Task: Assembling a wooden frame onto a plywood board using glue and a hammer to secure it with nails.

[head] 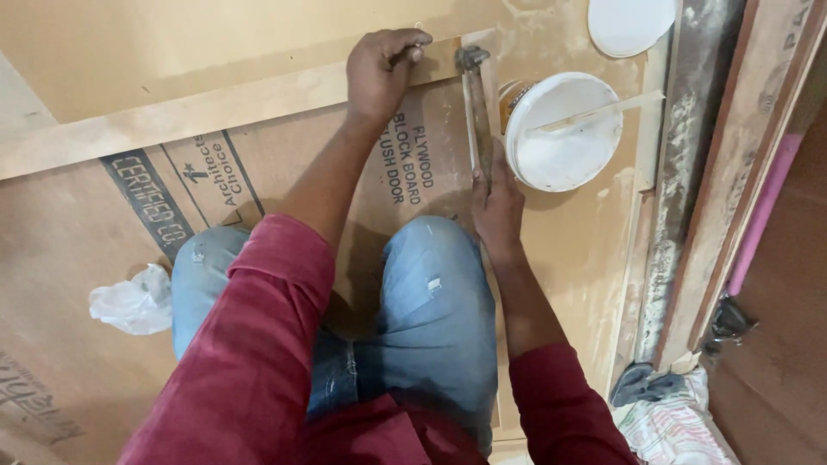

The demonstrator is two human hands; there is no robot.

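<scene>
— Gripping what, exactly?
— Right hand [497, 200] has its grip closed round the handle of a hammer [475, 103], whose metal head rests on the wood strip [215, 108] atop the plywood board [77, 232].
— And the other?
— Left hand [379, 69] pinches something small at the strip's edge; too small to tell. A white bucket [564, 129] with a stick sits just beside the hammer.

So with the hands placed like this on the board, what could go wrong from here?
1. The left hand pinches something small at the pale wooden strip, close to the metal hammer head; a swing might catch those fingers.
2. The open white plastic bucket of white paste sits right beside the right hand gripping the wooden hammer handle; a sideways slip could knock it over.
</scene>
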